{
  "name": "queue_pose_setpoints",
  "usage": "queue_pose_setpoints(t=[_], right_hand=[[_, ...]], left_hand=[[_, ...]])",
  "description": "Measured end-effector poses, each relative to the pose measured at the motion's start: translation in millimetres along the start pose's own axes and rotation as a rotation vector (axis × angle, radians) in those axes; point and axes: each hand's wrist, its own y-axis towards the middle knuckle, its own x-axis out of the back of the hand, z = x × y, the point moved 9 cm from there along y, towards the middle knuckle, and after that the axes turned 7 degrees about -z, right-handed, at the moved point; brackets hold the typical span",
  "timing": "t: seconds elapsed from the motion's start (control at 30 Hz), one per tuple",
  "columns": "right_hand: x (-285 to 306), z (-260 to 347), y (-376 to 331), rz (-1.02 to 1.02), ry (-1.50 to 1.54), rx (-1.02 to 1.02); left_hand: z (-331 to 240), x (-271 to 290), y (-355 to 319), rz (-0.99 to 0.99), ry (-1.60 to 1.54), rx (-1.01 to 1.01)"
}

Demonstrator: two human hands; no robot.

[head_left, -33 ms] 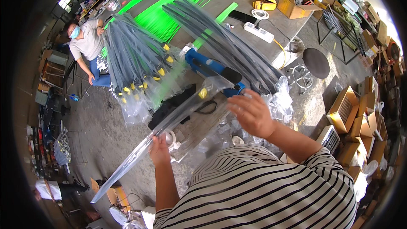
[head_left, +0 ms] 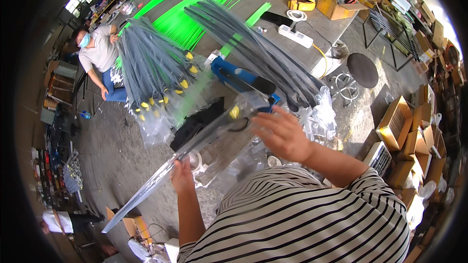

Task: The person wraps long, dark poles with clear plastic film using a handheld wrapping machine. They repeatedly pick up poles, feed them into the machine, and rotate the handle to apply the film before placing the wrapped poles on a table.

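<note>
A long, narrow clear plastic sleeve slants from the lower left up toward the blue hand-lever bag sealer on the table. Something long and dark shows inside it, with a yellow piece near its upper end. My left hand is closed around the sleeve at about its middle. Beside the sleeve's upper end, just below the sealer, is my right hand. Its fingers are stretched out and blurred at the tips, with nothing visible in them. A black cloth-like thing lies partly behind the sleeve.
Left of the sealer lies a bundle of filled grey sleeves with yellow pieces; more dark strips lie to its right. Green rods, a power strip and cartons are farther back. A stool stands right; a masked person sits left.
My right hand has shifted slightly left and down, its fingertips now more blurred. My left hand keeps its hold on the plastic sleeve.
</note>
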Motion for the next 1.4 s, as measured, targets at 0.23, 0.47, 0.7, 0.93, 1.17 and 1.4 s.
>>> queue_pose_setpoints(t=[0.23,0.47,0.7,0.93,1.17,1.4], right_hand=[[-23.8,6.6,-28.5,0.503,0.055,-0.179],[62.9,-129.2,-57.6,0.057,-0.465,-0.507],[-3.6,-280.4,-134.6,0.256,-0.542,-0.896],[-48.8,-288.8,-31.1,0.141,-0.329,-0.59],[-231.6,-179.7,166.8,0.458,-0.132,-0.298],[-402.7,-218.5,136.9,0.782,-0.125,-0.464]], left_hand=[[-11.9,-119.7,-45.5,0.348,0.351,0.136],[13.9,-195.3,-65.2,0.65,0.692,0.125],[-6.5,-82.1,-62.3,0.223,0.85,0.177],[-32.6,-9.1,-89.3,-0.083,0.754,0.159],[-53.5,15.3,-120.7,-0.302,0.759,0.132],[-72.6,92.6,-188.6,-0.451,0.673,0.037]])
